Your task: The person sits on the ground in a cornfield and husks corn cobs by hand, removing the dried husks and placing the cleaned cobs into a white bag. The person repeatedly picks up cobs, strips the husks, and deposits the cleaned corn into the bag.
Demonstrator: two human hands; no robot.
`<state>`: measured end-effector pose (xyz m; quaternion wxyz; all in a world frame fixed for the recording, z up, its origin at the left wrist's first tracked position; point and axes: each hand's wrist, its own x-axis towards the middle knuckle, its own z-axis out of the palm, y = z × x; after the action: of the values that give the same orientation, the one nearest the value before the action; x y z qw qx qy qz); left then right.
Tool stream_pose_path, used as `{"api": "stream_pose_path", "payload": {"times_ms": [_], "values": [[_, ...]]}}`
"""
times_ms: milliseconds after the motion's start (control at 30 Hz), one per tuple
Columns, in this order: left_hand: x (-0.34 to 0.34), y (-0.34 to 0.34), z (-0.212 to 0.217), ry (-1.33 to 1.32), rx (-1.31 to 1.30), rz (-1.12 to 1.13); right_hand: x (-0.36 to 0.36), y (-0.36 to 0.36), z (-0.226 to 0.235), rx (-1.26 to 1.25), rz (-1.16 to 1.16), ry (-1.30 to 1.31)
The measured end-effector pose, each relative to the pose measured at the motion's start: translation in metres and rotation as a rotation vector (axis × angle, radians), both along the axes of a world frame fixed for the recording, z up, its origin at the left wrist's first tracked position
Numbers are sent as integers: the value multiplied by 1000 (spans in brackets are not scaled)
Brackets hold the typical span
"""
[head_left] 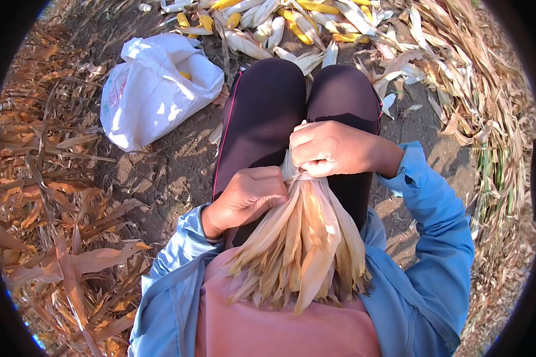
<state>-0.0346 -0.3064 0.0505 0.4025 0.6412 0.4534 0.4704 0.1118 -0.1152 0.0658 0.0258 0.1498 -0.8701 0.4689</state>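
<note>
A bundle of dry corn husks (307,238) lies across my lap, its loose tips fanned out toward my chest. Its narrow, gathered end is between my two hands, above my thighs. My right hand (330,149) is closed around that gathered end from the far side, fingers curled in. On the left edge of the bundle, just below the neck, my left hand (250,196) is closed, with thumb and fingers pinching the husks. Whether cobs are inside the bundle is hidden.
A white woven sack (155,89) with yellow corn inside rests on the soil at the far left. Ahead of my knees lies a heap of husked yellow cobs (298,27) and pale husks. Dry leaves (59,262) cover the left; stalks (500,119) pile up on the right.
</note>
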Motion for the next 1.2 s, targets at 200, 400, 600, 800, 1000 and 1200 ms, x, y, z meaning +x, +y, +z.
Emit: {"api": "stream_pose_path", "payload": {"times_ms": [200,400,600,800,1000,1200], "values": [[1,-2,0,153,61,46,1,-1,2,-36,-14,-21],[7,-3,4,100,37,113,3,-1,9,-60,-66,-65],[7,-2,0,116,5,49,-3,-4,4,12,-30,-42],[4,-1,1,91,-36,-5,-16,-2,1,-3,50,-65],[-5,-14,-5,323,194,84,0,-4,13,93,-82,-69],[7,-20,-41,463,306,228,22,-19,-1,-122,-389,19]]}}
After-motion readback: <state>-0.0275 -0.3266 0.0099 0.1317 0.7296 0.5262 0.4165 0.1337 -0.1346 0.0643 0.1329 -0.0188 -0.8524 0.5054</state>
